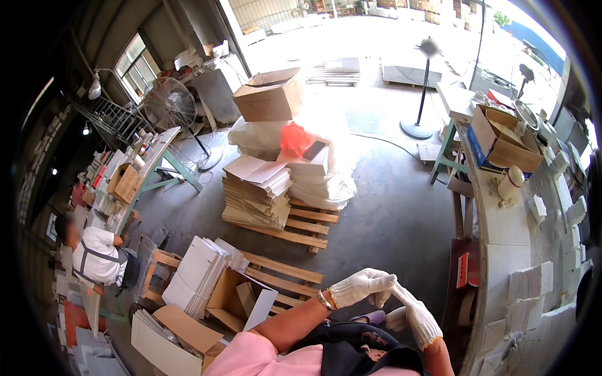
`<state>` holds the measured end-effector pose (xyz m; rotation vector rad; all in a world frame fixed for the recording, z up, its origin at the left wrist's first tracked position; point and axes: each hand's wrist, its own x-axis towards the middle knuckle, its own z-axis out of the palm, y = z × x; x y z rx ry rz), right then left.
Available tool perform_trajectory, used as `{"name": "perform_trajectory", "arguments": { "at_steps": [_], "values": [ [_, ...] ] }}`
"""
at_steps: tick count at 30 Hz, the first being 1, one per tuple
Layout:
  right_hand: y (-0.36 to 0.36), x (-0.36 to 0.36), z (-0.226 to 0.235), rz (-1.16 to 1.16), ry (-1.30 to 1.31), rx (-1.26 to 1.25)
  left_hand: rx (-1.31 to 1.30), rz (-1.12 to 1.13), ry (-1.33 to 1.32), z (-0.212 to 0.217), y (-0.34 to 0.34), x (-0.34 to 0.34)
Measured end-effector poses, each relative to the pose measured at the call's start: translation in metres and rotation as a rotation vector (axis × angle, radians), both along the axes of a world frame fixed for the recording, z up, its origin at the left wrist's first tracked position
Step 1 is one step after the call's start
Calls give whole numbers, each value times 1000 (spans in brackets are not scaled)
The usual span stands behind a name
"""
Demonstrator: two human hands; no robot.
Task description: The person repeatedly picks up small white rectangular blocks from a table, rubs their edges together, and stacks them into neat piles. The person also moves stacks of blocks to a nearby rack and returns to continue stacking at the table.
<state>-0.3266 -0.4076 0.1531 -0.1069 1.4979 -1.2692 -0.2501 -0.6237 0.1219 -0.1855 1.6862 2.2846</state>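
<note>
Both my hands wear white knitted work gloves and meet in front of my dark apron [348, 341]. My left hand [360, 288], with a bracelet at its wrist, is closed in a pinch at the fingertip of the right glove. My right hand [417, 318] has one finger stretched up to that pinch, its other fingers apart and lower down; it holds nothing that I can see. A purple shoe [370, 318] shows below the hands. Nearest to my left forearm is an opened cardboard box [226, 307] with flaps up, beside a stack of flat white cartons [194, 276].
A long workbench [505, 250] with white blocks and a cardboard box [508, 141] runs along the right. Wooden pallets [285, 272] carry carton stacks and a red plastic bag [295, 139] ahead. A co-worker [100, 254] sits at the left. Standing fans [170, 103] occupy the floor.
</note>
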Motion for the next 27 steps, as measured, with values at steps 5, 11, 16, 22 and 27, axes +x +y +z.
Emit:
{"name": "perform_trajectory", "arguments": {
  "at_steps": [5, 11, 16, 22, 27],
  "values": [
    [10, -44, -4, -88, 68, 79, 44, -146, -179, -46, 29, -52],
    [36, -65, 12, -200, 16, -39, 128, -196, -46, -25, 66, -112],
    [47, -83, 12, -372, -13, 37, -6, -421, -148, -78, 89, -167],
    [60, -121, -13, -570, -78, 124, 262, -399, -18, -28, 96, -216],
    [45, -156, -27, -670, -82, 155, 314, -360, -83, -45, 93, -266]
  ]
}}
